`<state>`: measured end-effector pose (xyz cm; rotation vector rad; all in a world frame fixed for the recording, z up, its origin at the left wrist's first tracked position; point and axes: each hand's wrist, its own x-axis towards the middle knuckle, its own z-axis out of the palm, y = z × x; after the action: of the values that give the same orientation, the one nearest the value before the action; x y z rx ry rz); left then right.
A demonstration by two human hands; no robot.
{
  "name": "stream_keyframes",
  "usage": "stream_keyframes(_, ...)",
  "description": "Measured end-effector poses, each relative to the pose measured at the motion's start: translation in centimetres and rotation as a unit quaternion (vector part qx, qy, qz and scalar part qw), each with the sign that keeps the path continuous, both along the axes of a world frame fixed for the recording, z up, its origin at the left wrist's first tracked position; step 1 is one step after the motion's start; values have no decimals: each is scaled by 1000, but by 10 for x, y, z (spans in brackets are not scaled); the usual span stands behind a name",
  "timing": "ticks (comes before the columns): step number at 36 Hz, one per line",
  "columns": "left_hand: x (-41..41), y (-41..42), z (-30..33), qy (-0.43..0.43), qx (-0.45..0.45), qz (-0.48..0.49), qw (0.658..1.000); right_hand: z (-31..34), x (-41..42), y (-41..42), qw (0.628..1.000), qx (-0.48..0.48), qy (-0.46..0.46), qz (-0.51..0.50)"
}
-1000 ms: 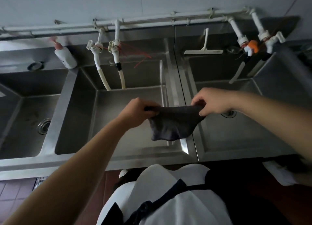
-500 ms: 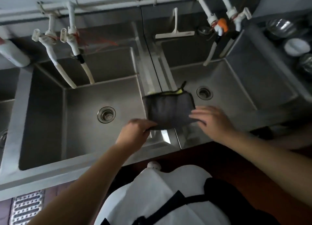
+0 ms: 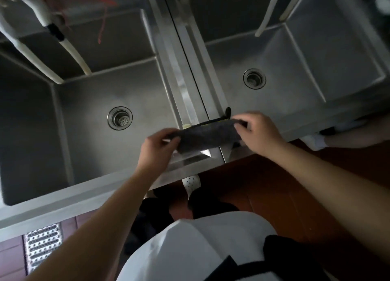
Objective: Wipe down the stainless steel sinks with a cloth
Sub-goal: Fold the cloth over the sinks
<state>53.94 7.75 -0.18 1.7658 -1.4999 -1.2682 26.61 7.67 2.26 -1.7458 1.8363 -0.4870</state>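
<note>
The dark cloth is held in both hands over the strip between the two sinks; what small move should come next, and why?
Probably lower the cloth flat onto the steel divider. The left hand and right hand pinch its ends, folded into a narrow band just above the near rim, so it is not pressed on the metal yet.

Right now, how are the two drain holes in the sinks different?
The left drain sits near the middle of its sink floor, while the right drain sits farther back in its sink. The left drain shows a pale strainer dotted with small holes; the right drain looks darker inside, and its holes are hard to make out. The left drain looks a little bigger, being nearer the camera. Both are round with shiny metal rims.
</note>
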Motion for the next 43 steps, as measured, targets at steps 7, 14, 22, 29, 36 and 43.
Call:
stream_keyframes(7, -11, -21, -18, -94, 24, 0, 995, -28, 22, -31, 990, 71, 105, -56)
stream_keyframes(14, -34, 37, -35, -251, -75, -322, 910, -49, 38, 27, 966, 22, 183, 179)
stream_keyframes(22, -27, 30, -39, -226, -21, -335, 914, -56, 16, 13, 959, 48, 147, 239)
stream_keyframes(29, -24, 14, -28, -226, -75, -248, 939, -43, 5, 13, 971, -10, 169, 170)
stream_keyframes(36, -38, -7, -10, -350, -83, -325, 875, -35, 12, 12, 975, 9, 159, 156)
stream_keyframes(43, -37, 22, -15, -386, -138, -325, 853, -33, 14, 57, 971, 3, 186, 151)
